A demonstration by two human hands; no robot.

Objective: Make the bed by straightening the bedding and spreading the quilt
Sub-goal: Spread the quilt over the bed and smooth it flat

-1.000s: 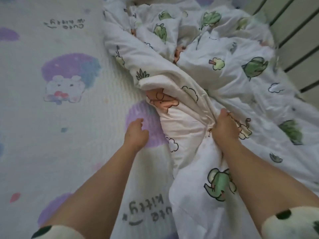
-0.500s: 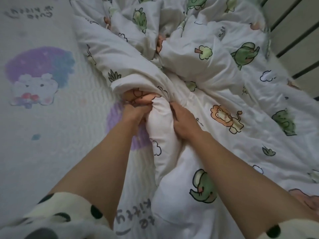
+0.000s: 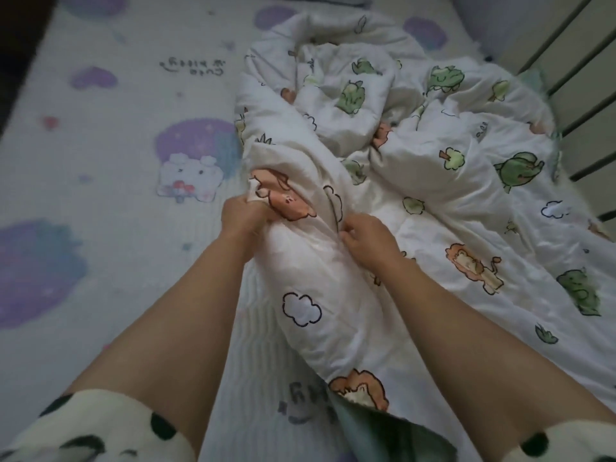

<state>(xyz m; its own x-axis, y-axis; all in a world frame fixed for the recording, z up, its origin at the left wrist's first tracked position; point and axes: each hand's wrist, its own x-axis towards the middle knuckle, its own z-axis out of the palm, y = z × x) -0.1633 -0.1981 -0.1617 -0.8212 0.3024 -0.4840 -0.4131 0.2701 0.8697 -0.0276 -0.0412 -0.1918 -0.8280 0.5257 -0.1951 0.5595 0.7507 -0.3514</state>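
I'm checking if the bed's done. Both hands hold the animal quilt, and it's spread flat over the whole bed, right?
Not flat. The head view shows the animal quilt bunched up on the bed's right side, leaving the kitty sheet bare. The left hand and right hand do hold it.

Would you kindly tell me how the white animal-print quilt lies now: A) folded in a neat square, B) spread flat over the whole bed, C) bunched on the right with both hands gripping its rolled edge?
C: the white animal-print quilt is crumpled on the right, the left hand and right hand each grip its rolled edge, and the purple-patterned white sheet lies bare on the left.
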